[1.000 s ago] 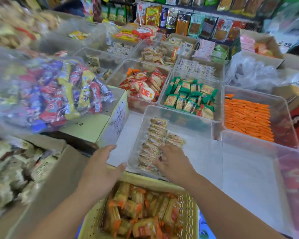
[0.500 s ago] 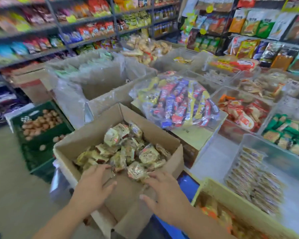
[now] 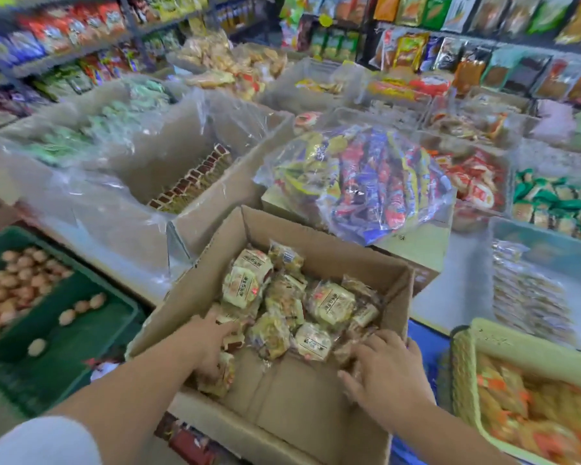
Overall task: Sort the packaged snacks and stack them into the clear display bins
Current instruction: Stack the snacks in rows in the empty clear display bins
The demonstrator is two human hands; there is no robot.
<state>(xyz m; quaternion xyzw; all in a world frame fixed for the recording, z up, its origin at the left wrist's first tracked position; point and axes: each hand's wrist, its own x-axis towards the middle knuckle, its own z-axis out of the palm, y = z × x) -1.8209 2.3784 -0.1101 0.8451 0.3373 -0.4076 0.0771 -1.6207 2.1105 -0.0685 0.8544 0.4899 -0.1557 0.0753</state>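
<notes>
Both hands have pushed forward from the near flap into the pile. Head view: one cardboard box holds roughly a dozen snack packets (blur hides some). The left hand reaches in, fingers curled among them; the right hand lies over others. Whether either grips one, I cannot tell. One clear bin stands to the right.

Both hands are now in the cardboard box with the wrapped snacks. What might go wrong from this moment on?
1. The left hand and right hand reach among many loose snack packets; scooping too many, some may slip from the grip.
2. The green crate of eggs stands beside the cardboard box; a dropped packet might land on them.
</notes>
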